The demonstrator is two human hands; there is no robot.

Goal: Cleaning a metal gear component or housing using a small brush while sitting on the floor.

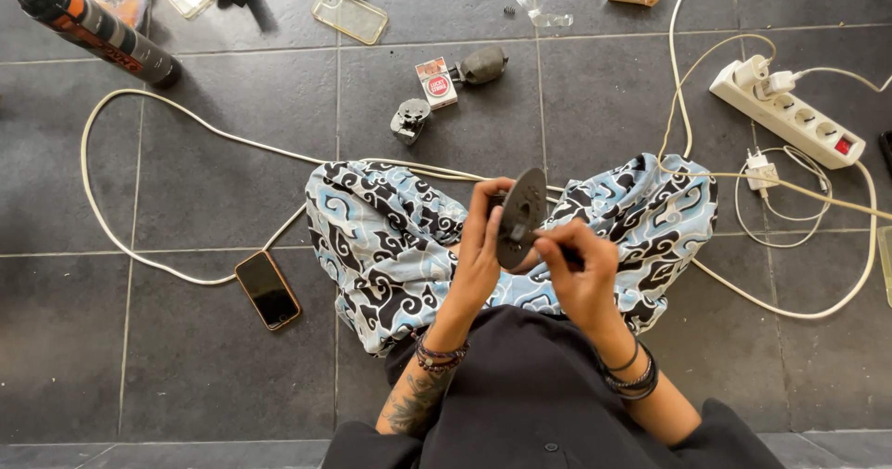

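**Dark disc held on edge over my lap**

My left hand [478, 246] is closed around a dark, round, flat disc-shaped part [520, 216], thumb and fingers clamped on its rim so it stands on edge above my patterned trousers [390, 237]. My right hand [581, 269] is pinched shut on a thin dark tool [557, 246], whose tip meets the disc's face; what kind of tool it is I cannot tell.

The disc looks stiff and hard, probably plastic or metal, and light enough for one hand. Its smooth face gives little purchase, so the rim seems the sound place to grip, which keeps the face free for the tool. Pressed too hard, I judge it could twist out of my fingers.

On the tiled floor [186, 357] lie a phone [268, 290], a white cable [167, 116] and a white power strip [788, 114].
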